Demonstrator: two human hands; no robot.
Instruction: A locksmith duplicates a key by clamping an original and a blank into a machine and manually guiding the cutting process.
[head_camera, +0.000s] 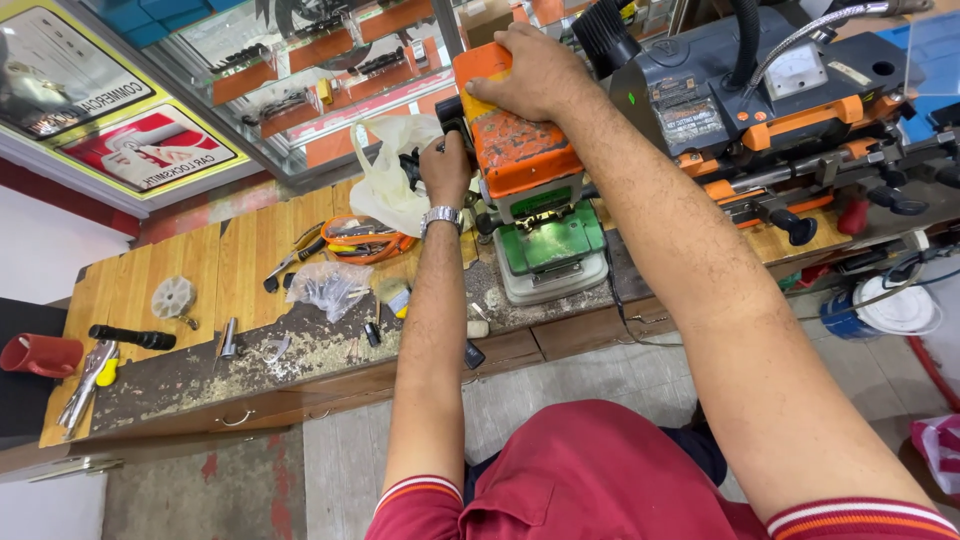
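An orange and green key-cutting machine (530, 190) stands on the worn wooden workbench (250, 250). My right hand (525, 72) lies flat over the top of its orange cover, fingers curled over the far edge. My left hand (446, 165) is closed on a dark knob or lever at the machine's left side; a metal watch sits on that wrist. What the fingers enclose is mostly hidden.
A larger grey and orange machine (790, 100) stands to the right. On the bench lie a white plastic bag (390, 180), pliers (290, 262), a clear bag of parts (328, 285), a black torch (130, 337), locking pliers (88, 380), a red cup (40, 355) and metal shavings.
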